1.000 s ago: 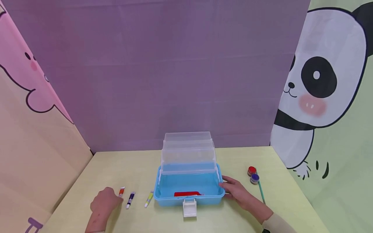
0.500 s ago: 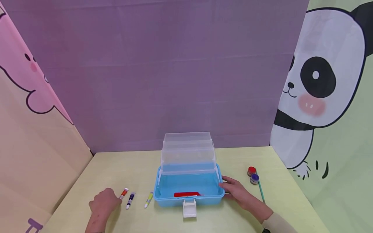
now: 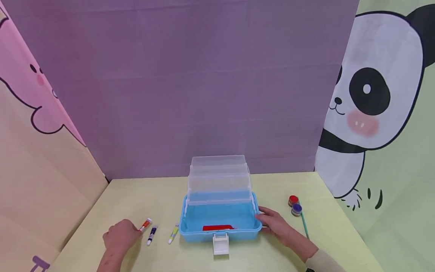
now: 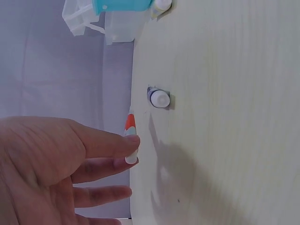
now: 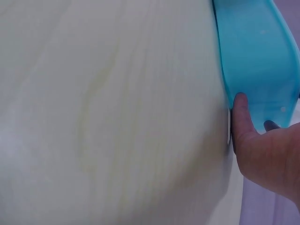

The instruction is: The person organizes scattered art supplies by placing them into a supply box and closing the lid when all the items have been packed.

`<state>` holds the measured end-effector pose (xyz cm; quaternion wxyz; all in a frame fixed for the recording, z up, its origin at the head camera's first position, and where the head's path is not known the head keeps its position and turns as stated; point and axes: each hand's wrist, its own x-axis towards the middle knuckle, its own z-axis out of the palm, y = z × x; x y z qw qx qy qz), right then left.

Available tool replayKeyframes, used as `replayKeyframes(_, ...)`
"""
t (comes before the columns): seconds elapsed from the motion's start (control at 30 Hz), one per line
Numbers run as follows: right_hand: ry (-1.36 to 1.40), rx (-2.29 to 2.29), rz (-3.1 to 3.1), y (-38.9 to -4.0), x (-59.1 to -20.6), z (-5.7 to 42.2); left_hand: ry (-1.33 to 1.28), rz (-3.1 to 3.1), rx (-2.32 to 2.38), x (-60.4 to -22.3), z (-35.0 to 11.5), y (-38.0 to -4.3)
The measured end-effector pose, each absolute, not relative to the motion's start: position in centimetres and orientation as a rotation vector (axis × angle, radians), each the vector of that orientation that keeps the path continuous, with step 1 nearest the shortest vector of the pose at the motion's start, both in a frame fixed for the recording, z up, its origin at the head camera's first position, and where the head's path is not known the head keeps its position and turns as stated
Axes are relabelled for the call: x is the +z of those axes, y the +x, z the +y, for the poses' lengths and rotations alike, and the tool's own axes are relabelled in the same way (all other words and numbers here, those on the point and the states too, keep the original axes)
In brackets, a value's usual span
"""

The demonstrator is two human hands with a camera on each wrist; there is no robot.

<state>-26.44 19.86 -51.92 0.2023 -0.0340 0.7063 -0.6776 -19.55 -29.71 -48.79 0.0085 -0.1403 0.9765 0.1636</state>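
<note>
Between thumb and index finger my left hand (image 3: 122,237) pinches a small orange-and-white paint tube (image 4: 131,124), its other fingers spread loosely in the left wrist view. Just right of it a dark blue paint tube (image 3: 152,235) lies on the table, and a yellow paint tube (image 3: 173,234) lies beside the blue box. The blue plastic box (image 3: 221,236) stands with its clear lid (image 3: 219,181) raised and a red item (image 3: 217,227) inside. My right hand (image 3: 276,225) rests against the box's right side, thumb near the rim and fingers along the wall.
On the right of the table (image 3: 163,192) stand a red-lidded paint pot (image 3: 293,200) and a purple-lidded pot (image 3: 296,210), close together. A thin green stick (image 3: 304,224) lies beside them. The box's white latch (image 3: 221,244) hangs down in front. A purple cloth (image 3: 204,87) backs the table.
The orange paint tube has turned and shifted slightly right in my left hand's pinch, while that hand has edged left. My right hand stays at the box.
</note>
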Motion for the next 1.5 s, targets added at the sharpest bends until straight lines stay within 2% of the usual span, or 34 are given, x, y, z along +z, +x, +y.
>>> replayKeyframes(0.27,-0.097,-1.899,1.966,-26.4,-52.1,19.7,-0.389,3.095,0.528,-48.2,-30.6,-19.6)
replayKeyframes(0.77,-0.097,-1.906,1.989,-26.0,-51.5,19.6,-0.261,3.187,0.625,-44.7,-29.2,-19.6)
replayKeyframes(1.33,-0.092,-1.902,1.992,-26.2,-51.7,19.7,0.073,3.364,0.449,-42.1,-26.2,-20.1)
replayKeyframes(1.5,-0.077,-1.902,2.001,-26.1,-51.9,19.7,0.240,3.414,0.386,-41.8,-26.0,-20.7)
